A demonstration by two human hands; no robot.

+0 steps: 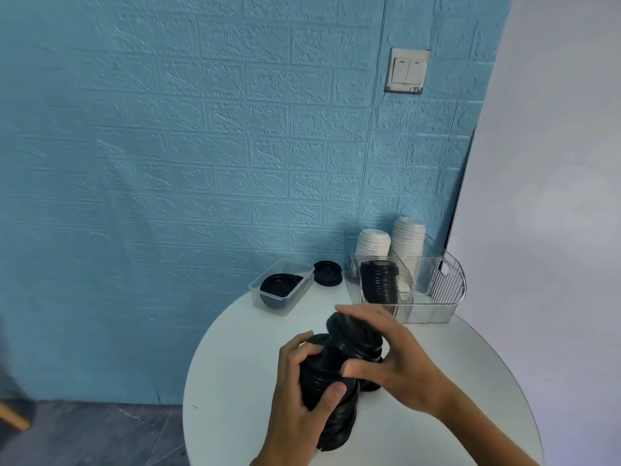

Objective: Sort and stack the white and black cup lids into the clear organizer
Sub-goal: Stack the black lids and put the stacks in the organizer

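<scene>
- Currently, head view only: a round white table (235, 381) fills the lower right, with a blue brick-pattern wall (168, 146) behind it.
- Clear organizer (447, 287) sits at the table's 1 o'clock edge. Its rear compartments hold two stacks of white lids (373, 242), and a front compartment holds one upright stack of black lids (379, 282). Judged: white sorting looks mostly or wholly done, since no loose white lid shows on the table.
- Left hand (302, 391) grips a tall black stack (332, 415) held at the table's centre, thumb across its front, fingers curled round the far side.
- Right hand (396, 361) grips a shorter black bunch (356, 338) at 1 o'clock of the tall stack and touching it, fingers arched over its top, thumb pressed low on its side.
- Judged step: merging or squaring these two black bunches before they go to the organizer, which lies at 1 o'clock of both hands, near but apart.
- Still outside the organizer: a small clear tub (284, 284) at the table's 11 o'clock edge holding at least one black lid, and a short loose black pile (327, 273) just beside it at 3 o'clock.
- Estimate: black lids are roughly half placed at best; the in-hand stacks, tub contents and loose pile remain.
</scene>
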